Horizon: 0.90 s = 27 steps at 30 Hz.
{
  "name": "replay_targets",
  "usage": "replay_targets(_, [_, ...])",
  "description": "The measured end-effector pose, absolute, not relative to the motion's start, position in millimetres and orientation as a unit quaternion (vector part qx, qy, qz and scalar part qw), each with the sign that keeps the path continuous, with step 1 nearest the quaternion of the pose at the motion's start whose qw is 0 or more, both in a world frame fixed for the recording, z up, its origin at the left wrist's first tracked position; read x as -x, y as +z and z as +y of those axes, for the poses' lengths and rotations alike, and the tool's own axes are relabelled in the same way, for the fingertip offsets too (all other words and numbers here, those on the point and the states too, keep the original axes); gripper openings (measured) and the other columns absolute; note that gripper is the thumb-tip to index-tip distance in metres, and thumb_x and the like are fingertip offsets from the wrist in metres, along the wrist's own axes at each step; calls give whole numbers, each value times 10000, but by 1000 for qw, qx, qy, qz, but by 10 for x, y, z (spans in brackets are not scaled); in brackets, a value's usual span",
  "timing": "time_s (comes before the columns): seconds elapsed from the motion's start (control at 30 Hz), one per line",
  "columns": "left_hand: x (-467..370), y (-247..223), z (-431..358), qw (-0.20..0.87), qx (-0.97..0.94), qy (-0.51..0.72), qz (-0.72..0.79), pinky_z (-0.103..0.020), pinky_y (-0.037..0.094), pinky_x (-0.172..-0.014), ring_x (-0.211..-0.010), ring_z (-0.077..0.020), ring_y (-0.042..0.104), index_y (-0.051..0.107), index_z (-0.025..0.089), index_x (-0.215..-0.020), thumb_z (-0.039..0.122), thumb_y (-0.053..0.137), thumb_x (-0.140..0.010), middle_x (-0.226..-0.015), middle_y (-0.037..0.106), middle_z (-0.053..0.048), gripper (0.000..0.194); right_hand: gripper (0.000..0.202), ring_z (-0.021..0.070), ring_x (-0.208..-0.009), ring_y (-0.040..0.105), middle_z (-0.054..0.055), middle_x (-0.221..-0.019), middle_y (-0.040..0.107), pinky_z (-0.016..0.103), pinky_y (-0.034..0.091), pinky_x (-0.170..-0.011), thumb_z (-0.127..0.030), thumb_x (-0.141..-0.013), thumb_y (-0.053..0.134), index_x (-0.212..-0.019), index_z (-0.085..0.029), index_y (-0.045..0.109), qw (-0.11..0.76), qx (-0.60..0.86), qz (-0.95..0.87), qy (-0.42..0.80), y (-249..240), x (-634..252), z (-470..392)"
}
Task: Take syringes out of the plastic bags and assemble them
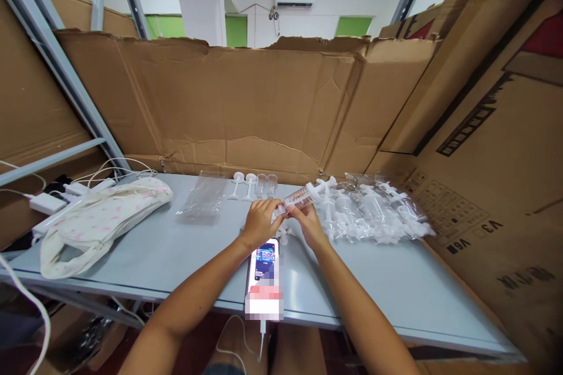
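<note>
One flat, glossy smartphone (265, 269) lies nearer than the left hand (260, 224). Both hands are closed on one clear, cylindrical plastic syringe (299, 198) — the left hand at its narrow end, the right hand (309, 225) around its barrel, smooth white plastic at the other end. Right of the right hand, crinkly bagged syringes (365, 211) overlap too much to count. Beyond the left hand sit two white plungers (250, 186) and two transparent barrels (267, 186); to its left, one filmy plastic bag (201, 196).
</note>
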<state>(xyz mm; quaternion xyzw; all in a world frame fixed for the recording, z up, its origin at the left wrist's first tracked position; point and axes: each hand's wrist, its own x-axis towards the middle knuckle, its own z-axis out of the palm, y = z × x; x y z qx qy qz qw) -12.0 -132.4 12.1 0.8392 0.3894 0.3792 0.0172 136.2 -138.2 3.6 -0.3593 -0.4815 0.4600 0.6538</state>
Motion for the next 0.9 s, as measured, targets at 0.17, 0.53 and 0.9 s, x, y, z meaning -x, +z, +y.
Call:
replay_targets(0.17, [173,103,-1349,-13,-842,372,391,-343,377,-789,-870,-208,562,559,177,-999,364,428,-893,-923,637,-73,251,282,128,-601,518,-9,-688,587,264,410,-548,-405,-646,727,-753,-194,574,639,366,-460,497,50,-1294,-1422])
replay_targets(0.53, [149,-39,-1302,407,-752,421,301,-232,323,-570,-580,-105,397,580,135,-821,554,372,-863,-626,466,11,470,251,139,-578,510,2,-636,578,277,366,-539,-399,-656,729,-739,-200,602,612,312,-518,510,207,-1339,-1519])
replay_targets(0.9, [145,27,-1357,367,-763,404,347,-229,318,-535,-533,-100,391,540,156,-804,546,314,-881,-590,430,28,458,251,145,-594,514,8,-646,593,277,378,-539,-426,-662,710,-714,-197,621,614,333,-527,484,206,-1384,-1486])
